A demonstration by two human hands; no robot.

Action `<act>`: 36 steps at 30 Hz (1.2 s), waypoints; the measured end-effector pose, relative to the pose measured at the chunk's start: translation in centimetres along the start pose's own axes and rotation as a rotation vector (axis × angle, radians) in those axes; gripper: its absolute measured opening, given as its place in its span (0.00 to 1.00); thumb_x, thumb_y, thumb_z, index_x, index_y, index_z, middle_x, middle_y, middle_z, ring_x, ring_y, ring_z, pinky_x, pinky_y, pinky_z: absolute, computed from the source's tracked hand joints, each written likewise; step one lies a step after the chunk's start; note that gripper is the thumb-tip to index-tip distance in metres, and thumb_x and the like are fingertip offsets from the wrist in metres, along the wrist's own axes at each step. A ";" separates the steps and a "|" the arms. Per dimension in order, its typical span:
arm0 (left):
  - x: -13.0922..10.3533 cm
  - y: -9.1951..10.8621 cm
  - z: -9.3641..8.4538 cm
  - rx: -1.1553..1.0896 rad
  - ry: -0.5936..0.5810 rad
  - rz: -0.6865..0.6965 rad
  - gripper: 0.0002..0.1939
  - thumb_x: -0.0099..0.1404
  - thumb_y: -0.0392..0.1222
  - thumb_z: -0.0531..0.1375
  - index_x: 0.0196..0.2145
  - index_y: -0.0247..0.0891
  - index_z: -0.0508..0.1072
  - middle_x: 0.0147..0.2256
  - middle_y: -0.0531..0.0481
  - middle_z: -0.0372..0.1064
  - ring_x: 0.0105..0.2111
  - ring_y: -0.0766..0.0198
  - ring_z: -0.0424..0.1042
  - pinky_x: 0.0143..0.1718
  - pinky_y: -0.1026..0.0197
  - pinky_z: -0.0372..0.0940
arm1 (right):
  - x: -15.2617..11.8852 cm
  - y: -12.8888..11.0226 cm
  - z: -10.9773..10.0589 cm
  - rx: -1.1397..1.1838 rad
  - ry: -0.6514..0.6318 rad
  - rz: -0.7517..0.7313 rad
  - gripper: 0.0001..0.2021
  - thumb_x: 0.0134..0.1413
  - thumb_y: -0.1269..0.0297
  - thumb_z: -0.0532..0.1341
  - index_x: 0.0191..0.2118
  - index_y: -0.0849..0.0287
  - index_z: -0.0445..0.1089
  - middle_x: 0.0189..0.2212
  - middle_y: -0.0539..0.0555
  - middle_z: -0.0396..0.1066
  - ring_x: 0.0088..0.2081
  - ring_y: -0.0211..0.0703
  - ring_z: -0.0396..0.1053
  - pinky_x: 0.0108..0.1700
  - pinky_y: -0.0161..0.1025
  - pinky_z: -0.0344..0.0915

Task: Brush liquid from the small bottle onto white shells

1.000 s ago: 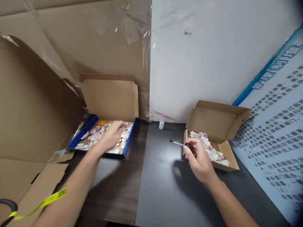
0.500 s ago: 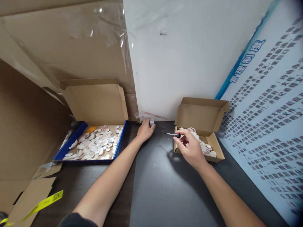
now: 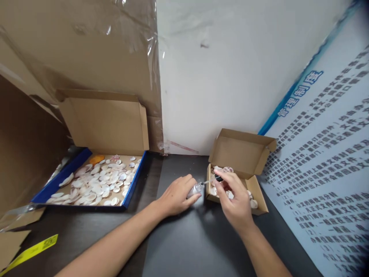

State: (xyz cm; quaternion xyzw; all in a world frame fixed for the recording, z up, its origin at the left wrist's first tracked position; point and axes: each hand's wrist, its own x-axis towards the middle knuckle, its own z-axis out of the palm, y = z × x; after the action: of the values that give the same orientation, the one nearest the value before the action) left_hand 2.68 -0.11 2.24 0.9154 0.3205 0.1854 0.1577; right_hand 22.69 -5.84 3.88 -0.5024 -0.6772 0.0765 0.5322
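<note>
My left hand (image 3: pixel 179 195) is closed around a small clear bottle (image 3: pixel 196 189), its neck tilted toward the right. Between the thumb and fingers of my right hand (image 3: pixel 235 194) is a black brush cap (image 3: pixel 218 178) with a thin pale stem. That stem points left, and its tip is at the mouth of the bottle; I cannot tell how far in it sits. Just behind my right hand stands a small open cardboard box (image 3: pixel 261 196) with seashells (image 3: pixel 228 169) in it, partly covered by my fingers.
On the left, a blue-sided open box (image 3: pixel 135 179) holds many pale shells (image 3: pixel 99 182) and an orange piece (image 3: pixel 97 159). A yellow strip (image 3: pixel 34 252) lies at the lower left. Cardboard (image 3: pixel 86 46), a white wall (image 3: pixel 230 69) and a printed poster (image 3: pixel 331 154) close in the back and right.
My left hand has brought the bottle from near the wall toward me and to the right. The brush in my right hand has come down to the bottle's mouth. The view has shifted slightly.
</note>
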 end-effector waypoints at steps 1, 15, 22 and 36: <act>0.1 0.0 -0.1 0.007 -0.001 0.014 0.12 0.71 0.49 0.51 0.37 0.38 0.63 0.36 0.49 0.63 0.33 0.60 0.61 0.36 0.59 0.57 | -0.1 0.0 0.2 0.007 -0.027 -0.010 0.16 0.63 0.69 0.59 0.55 0.52 0.70 0.44 0.55 0.69 0.32 0.38 0.66 0.33 0.37 0.65; -0.2 -0.1 0.7 -0.540 -0.059 0.080 0.04 0.57 0.34 0.48 0.32 0.39 0.55 0.31 0.52 0.58 0.31 0.63 0.57 0.35 0.61 0.56 | -0.7 -0.5 1.3 0.064 -0.204 0.030 0.16 0.67 0.69 0.53 0.57 0.53 0.68 0.45 0.57 0.67 0.41 0.43 0.70 0.44 0.43 0.67; -0.2 -0.2 0.7 -0.621 -0.060 0.092 0.02 0.60 0.35 0.47 0.30 0.39 0.54 0.30 0.52 0.56 0.30 0.64 0.56 0.33 0.61 0.53 | -1.0 -0.5 1.6 0.083 -0.245 0.148 0.15 0.68 0.64 0.52 0.56 0.52 0.68 0.40 0.54 0.66 0.35 0.40 0.67 0.37 0.39 0.66; -0.5 0.2 0.6 -0.580 -0.037 -0.092 0.12 0.53 0.33 0.54 0.35 0.40 0.56 0.26 0.58 0.54 0.26 0.67 0.54 0.29 0.64 0.50 | -1.2 -0.4 1.6 0.109 -0.186 0.279 0.14 0.66 0.58 0.55 0.52 0.56 0.70 0.36 0.54 0.70 0.31 0.40 0.66 0.33 0.37 0.64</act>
State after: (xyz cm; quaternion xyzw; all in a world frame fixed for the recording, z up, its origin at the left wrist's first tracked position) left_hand 2.65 -0.69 1.62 0.8198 0.2924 0.2452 0.4270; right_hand 21.10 -6.22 2.70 -0.5528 -0.6419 0.2323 0.4780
